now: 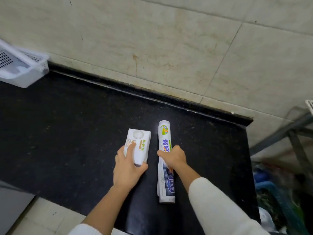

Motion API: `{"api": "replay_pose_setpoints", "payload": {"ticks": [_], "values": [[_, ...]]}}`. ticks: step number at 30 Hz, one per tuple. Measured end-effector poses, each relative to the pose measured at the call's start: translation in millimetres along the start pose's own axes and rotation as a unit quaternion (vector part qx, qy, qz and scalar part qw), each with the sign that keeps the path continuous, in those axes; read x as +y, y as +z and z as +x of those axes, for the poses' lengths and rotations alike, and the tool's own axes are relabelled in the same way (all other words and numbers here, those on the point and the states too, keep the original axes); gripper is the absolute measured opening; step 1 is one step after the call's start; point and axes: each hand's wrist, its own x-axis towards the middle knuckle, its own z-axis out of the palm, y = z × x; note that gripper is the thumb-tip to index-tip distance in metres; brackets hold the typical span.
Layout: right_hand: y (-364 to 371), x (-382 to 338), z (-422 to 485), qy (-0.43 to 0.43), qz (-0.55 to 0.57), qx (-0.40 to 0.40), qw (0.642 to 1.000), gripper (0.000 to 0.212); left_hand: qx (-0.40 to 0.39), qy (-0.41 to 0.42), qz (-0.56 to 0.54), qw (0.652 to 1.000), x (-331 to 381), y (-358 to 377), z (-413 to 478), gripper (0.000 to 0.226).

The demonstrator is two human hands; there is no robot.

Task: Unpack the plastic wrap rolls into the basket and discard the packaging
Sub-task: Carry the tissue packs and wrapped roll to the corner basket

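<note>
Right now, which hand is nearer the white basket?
Left. The left hand grips the white box, on the white basket's side; the right hand grips the wrapped roll, farther away.

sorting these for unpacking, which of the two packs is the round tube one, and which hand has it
The long printed roll, gripped around its middle by the right hand. The left hand holds a short, flat-sided white box.

From here I see only a corner of the white basket (25,68); the left edge cuts the rest off, and its contents are smeared. My right hand (171,157) covers the middle of the wrapped roll (165,143), hiding part of its print and my fingertips. My left hand (126,168) hides the near end of the white box (138,145). Past the tabletop (67,133), the clutter at the right (271,192) is too blurred to name.
</note>
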Motion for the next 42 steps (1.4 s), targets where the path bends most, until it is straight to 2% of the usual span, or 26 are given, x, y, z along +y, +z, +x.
{"api": "replay_pose_setpoints", "payload": {"ticks": [7,10,14,17,24,27,31,35,37,42], "values": [[7,-1,-2,-0.002,-0.054,-0.022,0.998,0.068,-0.021,0.021,0.011,0.999,0,-1,-1,0.085],[6,1,-1,-0.003,-0.039,-0.036,0.999,0.069,-0.024,0.022,-0.001,0.999,1,-1,-3,0.085],[-8,3,1,-0.012,-0.018,-0.044,0.999,0.061,0.022,0.027,0.017,0.999,14,-2,-2,0.065],[-36,2,0,-0.042,-0.001,-0.025,0.999,0.064,0.034,0.059,0.017,0.998,42,-3,11,0.054],[-186,14,-11,-0.122,0.02,0.107,0.987,0.045,-0.015,0.163,-0.014,0.986,181,20,31,0.041],[-270,33,-22,-0.146,0.016,0.171,0.974,0.037,-0.059,0.235,-0.049,0.969,263,40,17,0.035],[-369,71,-41,-0.171,-0.014,0.247,0.954,0.035,-0.064,0.298,-0.074,0.949,363,71,-25,0.034],[-452,125,-51,-0.2,-0.037,0.299,0.932,0.025,-0.083,0.318,-0.107,0.938,440,115,-82,0.036],[-484,155,-56,-0.201,-0.062,0.317,0.925,0.029,-0.092,0.329,-0.111,0.933,468,139,-109,0.038],[-546,220,-63,-0.137,-0.148,0.38,0.903,0.04,-0.101,0.312,-0.066,0.942,510,183,-153,0.047]]}}
